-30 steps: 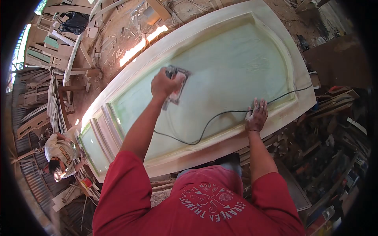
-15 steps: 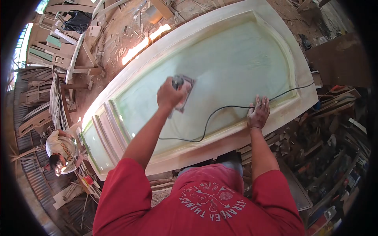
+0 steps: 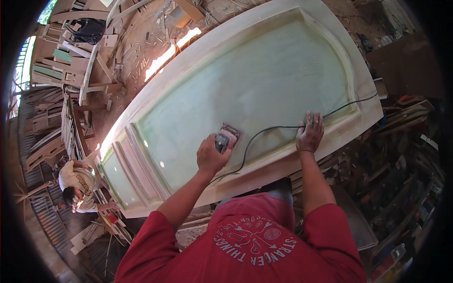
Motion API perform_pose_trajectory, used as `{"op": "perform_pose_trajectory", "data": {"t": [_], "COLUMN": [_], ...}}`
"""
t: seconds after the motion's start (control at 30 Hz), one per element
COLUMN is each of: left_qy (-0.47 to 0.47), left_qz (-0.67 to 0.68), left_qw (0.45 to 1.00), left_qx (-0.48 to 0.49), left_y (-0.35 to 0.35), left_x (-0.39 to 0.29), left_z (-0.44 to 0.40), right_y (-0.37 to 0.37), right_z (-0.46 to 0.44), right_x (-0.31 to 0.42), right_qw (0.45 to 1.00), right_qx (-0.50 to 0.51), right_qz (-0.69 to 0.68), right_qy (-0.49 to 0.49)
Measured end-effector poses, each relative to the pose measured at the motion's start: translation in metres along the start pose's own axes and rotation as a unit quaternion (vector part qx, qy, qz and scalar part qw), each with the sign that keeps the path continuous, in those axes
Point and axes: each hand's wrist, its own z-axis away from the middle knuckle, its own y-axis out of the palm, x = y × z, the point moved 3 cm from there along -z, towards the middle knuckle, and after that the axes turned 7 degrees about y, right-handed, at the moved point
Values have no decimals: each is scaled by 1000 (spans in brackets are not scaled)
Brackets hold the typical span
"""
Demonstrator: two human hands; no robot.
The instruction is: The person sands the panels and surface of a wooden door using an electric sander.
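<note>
A large pale mould-like panel (image 3: 278,61) with a raised rim and a greenish recessed face lies across the view. My left hand (image 3: 212,154) is wrapped round a small sander (image 3: 228,138), whose pad rests on the recessed face near its lower side. A black cord (image 3: 255,137) curves over the panel toward the right rim. My right hand (image 3: 310,133) lies with fingers apart at the panel's near edge, over the cord; its fingertips reach onto the green face.
At the lower left a co-worker (image 3: 78,181) bends beside the panel's narrow end. Wood scraps (image 3: 66,61) and a black bag (image 3: 88,30) lie at the upper left. Cluttered boards and tools (image 3: 401,184) fill the right side.
My left hand has brought the sander down and to the right, closer to my body. The cord's loop has shifted with it. My right hand has stayed at the near edge.
</note>
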Motion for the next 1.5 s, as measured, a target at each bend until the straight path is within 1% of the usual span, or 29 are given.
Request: {"op": "perform_pose_trajectory", "data": {"t": [0.07,0.17,0.27,0.43,0.57,0.7,0.8,0.87,0.93,1.0,1.17,1.3,1.4,1.5], "left_qy": [8,-6,-24,-14,-8,-2,15,7,21,-2,14,18,11,-15], "left_qz": [-13,8,1,-14,-25,-17,-15,-9,4,-9,10,7,5,-1], "left_qw": [1000,1000,1000,1000,1000,1000,999,1000,1000,1000,1000,1000,1000,1000], "left_qx": [-13,-15,1,3,11,25,31,20,-2,4,-9,-3,-13,-6], "left_y": [4,-2,-10,-14,-13,-11,-1,1,4,6,11,11,14,6], "left_x": [-4,-28,-52,-83,-99,-104,-83,-69,-53,-37,-7,-4,-12,-39], "left_z": [-30,-84,-137,-222,-257,-232,-190,-149,-105,-64,19,23,-13,-63], "right_y": [0,1,1,2,-2,-1,-1,1,2,3,-4,-1,-3,-1], "right_z": [-1,0,0,0,-1,0,-1,-1,0,0,-1,-1,-1,-1], "right_x": [0,0,0,-1,0,-1,-1,-2,-4,-4,1,0,0,-1], "right_qw": [1000,1000,1000,1000,1000,1000,1000,1000,1000,1000,1000,1000,1000,1000], "right_qx": [0,5,5,1,12,3,13,5,0,-1,-1,0,-3,-6], "right_qz": [-6,-7,-8,-9,-5,-11,-12,-17,-19,-18,-19,-11,-17,-16], "right_qy": [0,2,5,5,7,3,7,7,5,1,2,0,-4,-7]}}
